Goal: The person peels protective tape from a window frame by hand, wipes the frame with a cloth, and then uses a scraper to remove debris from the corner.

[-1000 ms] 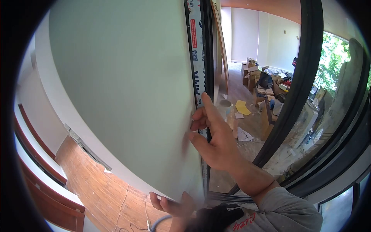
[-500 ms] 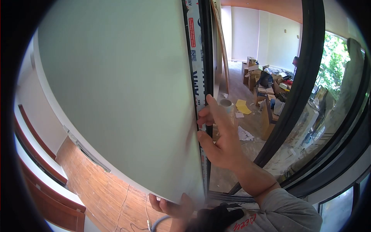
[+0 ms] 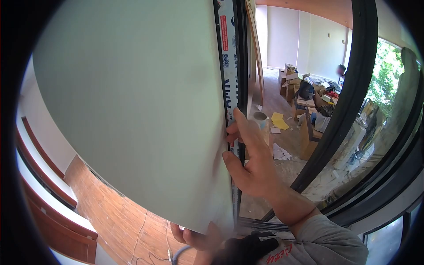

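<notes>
A large pale panel [image 3: 132, 97] stands upright in front of me and fills most of the view. Its right edge meets a black frame strip with a printed protective film [image 3: 229, 66]. My right hand [image 3: 247, 154] is wrapped around that right edge at mid height, fingers curled behind it and thumb on the panel's face. My left hand [image 3: 194, 236] grips the panel's bottom edge from below, fingers showing under it. A black glove [image 3: 247, 249] lies close against my chest.
A curved black window frame [image 3: 349, 97] runs down the right with glass and trees beyond. The room behind holds several cardboard boxes [image 3: 304, 101], a bucket [image 3: 260, 118] and scattered paper on the floor. Wood flooring [image 3: 115, 212] and a thin cable lie lower left.
The panel has shifted slightly up and to the right. My right hand has slid a little along the panel's edge; my left hand stays under the bottom edge.
</notes>
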`<state>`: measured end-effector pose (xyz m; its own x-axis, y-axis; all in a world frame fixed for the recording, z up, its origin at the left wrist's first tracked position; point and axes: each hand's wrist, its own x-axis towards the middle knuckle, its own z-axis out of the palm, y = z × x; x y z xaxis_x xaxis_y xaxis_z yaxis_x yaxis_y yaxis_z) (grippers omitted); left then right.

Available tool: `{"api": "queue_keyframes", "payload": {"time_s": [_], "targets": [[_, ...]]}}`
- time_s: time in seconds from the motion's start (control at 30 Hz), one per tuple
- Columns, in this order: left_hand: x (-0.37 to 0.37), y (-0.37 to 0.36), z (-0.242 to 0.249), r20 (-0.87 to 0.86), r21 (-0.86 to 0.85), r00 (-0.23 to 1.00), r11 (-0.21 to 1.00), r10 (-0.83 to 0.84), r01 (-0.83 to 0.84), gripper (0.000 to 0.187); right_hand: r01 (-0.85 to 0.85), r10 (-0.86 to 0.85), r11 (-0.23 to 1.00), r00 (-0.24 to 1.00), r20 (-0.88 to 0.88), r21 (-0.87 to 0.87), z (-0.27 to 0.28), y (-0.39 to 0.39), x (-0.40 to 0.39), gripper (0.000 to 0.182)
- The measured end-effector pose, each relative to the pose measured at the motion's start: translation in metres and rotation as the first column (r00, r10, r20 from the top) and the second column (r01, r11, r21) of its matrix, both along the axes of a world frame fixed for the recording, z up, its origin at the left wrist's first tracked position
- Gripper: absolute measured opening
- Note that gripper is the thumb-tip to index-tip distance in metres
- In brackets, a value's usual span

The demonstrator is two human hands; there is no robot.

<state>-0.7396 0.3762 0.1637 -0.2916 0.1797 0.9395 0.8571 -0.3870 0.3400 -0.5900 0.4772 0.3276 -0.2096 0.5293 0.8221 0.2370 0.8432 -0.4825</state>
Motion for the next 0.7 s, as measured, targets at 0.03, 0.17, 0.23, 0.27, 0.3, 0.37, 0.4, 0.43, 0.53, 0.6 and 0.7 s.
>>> {"api": "queue_keyframes", "payload": {"time_s": [0.03, 0.17, 0.23, 0.27, 0.3, 0.37, 0.4, 0.43, 0.53, 0.6, 0.7], "targets": [[0.001, 0.000, 0.000, 0.007, -0.004, 1.000, 1.000, 0.005, -0.005, 0.054, 0.001, -0.001, 1.000, 1.000, -0.001, 0.001, 0.001, 0.000, 0.000, 0.072], [-0.003, -0.007, -0.005, -0.036, -0.102, 0.999, 0.995, -0.009, 0.005, 0.063, -0.059, 0.059, 0.998, 0.998, -0.029, -0.026, 0.004, 0.001, 0.005, 0.066], [-0.004, -0.007, -0.006, -0.036, -0.108, 0.999, 0.994, 0.000, -0.004, 0.063, -0.077, 0.077, 0.996, 0.997, -0.013, -0.034, 0.008, 0.002, 0.010, 0.064], [-0.004, -0.006, -0.006, -0.038, -0.111, 0.999, 0.994, 0.002, -0.006, 0.063, -0.123, 0.125, 0.990, 0.992, 0.018, -0.063, 0.010, 0.002, 0.012, 0.063], [-0.004, -0.005, -0.005, -0.040, -0.114, 0.999, 0.993, 0.005, -0.009, 0.063, -0.169, 0.173, 0.981, 0.984, 0.047, -0.092, 0.011, 0.002, 0.014, 0.061], [-0.002, 0.001, -0.002, -0.011, -0.019, 1.000, 1.000, 0.009, -0.010, 0.055, -0.077, 0.076, 0.997, 0.997, -0.023, -0.008, 0.004, 0.000, 0.013, 0.061], [-0.002, 0.002, -0.002, -0.006, -0.016, 1.000, 1.000, 0.012, -0.012, 0.055, 0.016, -0.009, 0.998, 0.995, -0.098, 0.067, 0.002, 0.000, 0.012, 0.062], [-0.001, 0.002, -0.004, 0.000, -0.023, 1.000, 1.000, 0.018, -0.018, 0.055, 0.011, -0.005, 0.998, 0.996, -0.094, 0.067, 0.001, -0.001, 0.013, 0.062], [-0.004, -0.005, -0.006, -0.021, -0.066, 1.000, 0.998, 0.009, -0.010, 0.058, 0.012, -0.007, 0.999, 0.993, -0.121, 0.037, 0.000, -0.001, 0.013, 0.064], [-0.005, -0.006, -0.005, -0.045, -0.098, 0.999, 0.995, -0.012, 0.008, 0.064, 0.040, -0.034, 0.988, 0.999, -0.038, 0.147, 0.001, 0.001, 0.014, 0.066], [-0.006, -0.007, -0.004, -0.065, -0.099, 0.998, 0.995, 0.007, -0.014, 0.065, 0.070, -0.068, 0.989, 0.998, -0.016, 0.127, 0.000, 0.002, 0.011, 0.067]]}}
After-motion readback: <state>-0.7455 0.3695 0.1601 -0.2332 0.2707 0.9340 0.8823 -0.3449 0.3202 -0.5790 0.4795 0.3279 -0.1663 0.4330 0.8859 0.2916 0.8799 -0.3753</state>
